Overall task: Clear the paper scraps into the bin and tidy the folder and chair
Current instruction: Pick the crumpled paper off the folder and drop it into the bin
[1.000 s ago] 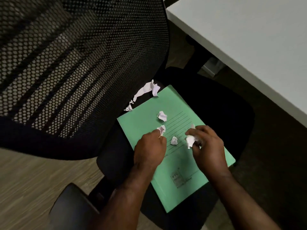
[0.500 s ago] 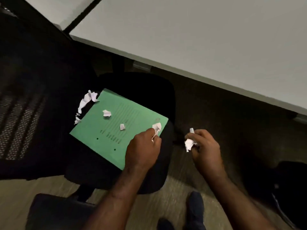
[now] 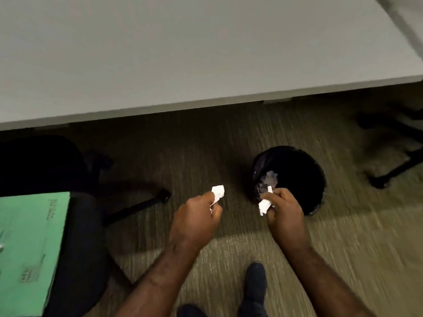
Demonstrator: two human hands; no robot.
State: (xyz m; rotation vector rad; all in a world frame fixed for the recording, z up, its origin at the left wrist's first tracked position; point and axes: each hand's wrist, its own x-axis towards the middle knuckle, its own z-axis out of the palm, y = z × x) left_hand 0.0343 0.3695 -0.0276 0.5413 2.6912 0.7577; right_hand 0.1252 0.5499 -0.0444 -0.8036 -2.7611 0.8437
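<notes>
My left hand (image 3: 196, 219) is closed on a crumpled white paper scrap (image 3: 218, 192), held over the carpet just left of the bin. My right hand (image 3: 282, 210) grips another white paper scrap (image 3: 265, 205) at the near left rim of the round black bin (image 3: 297, 170), which has crumpled paper inside. The green folder (image 3: 29, 243) lies on the black chair seat (image 3: 80, 236) at the far left, partly cut off by the frame edge.
A grey desk (image 3: 183, 53) spans the top, its edge overhanging the carpet. Black chair legs (image 3: 139, 204) reach toward the middle. Another chair base (image 3: 393, 172) stands at the right. My dark shoes (image 3: 255, 287) are at the bottom.
The view swung right from the chair to the bin. Both hands carried their scraps away from the folder; the right hand now sits at the bin's rim.
</notes>
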